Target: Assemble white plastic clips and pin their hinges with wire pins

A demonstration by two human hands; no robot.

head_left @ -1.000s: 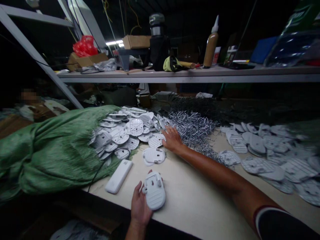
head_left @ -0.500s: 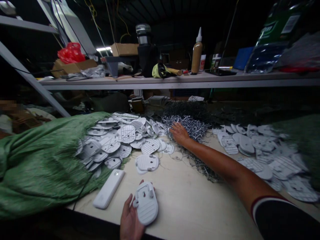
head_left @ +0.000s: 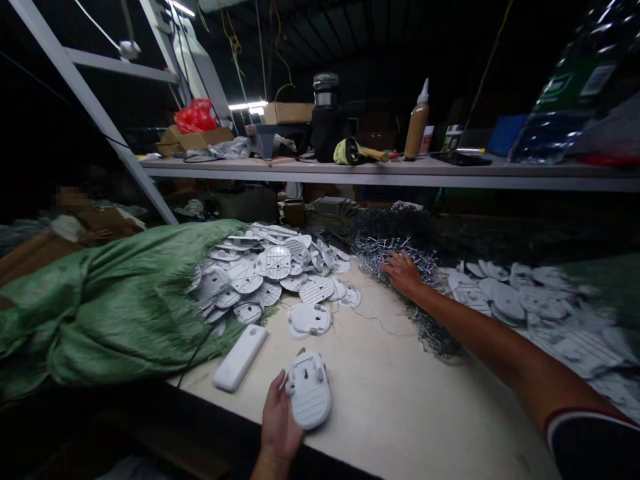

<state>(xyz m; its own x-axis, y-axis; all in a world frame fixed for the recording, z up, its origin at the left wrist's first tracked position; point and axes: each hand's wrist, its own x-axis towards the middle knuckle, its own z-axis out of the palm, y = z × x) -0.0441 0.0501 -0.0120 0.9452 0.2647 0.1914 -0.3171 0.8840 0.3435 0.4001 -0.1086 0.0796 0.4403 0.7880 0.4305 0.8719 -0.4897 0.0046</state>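
Note:
My left hand [head_left: 278,421] holds a white oval plastic part [head_left: 309,391] with two clips on top, near the table's front edge. My right hand [head_left: 403,273] reaches far across the table and rests palm down, fingers spread, on a heap of shiny metal pins [head_left: 395,248]. Whether it grips any pins is hidden. Another white part [head_left: 310,319] lies on the tabletop just beyond the held one. A pile of white plastic discs [head_left: 265,267] spills from a green woven sack [head_left: 110,300] at the left.
A white power bank [head_left: 240,357] with a black cable lies left of my left hand. More white parts [head_left: 530,300] cover the right of the pale tabletop [head_left: 400,400]. A shelf [head_left: 390,172] above carries a glue bottle [head_left: 417,123], boxes and a red bag. A person sits at far left.
My right hand has slid rightwards from the edge of the disc pile onto the metal pin heap. My left hand keeps the white part; the view has swung about.

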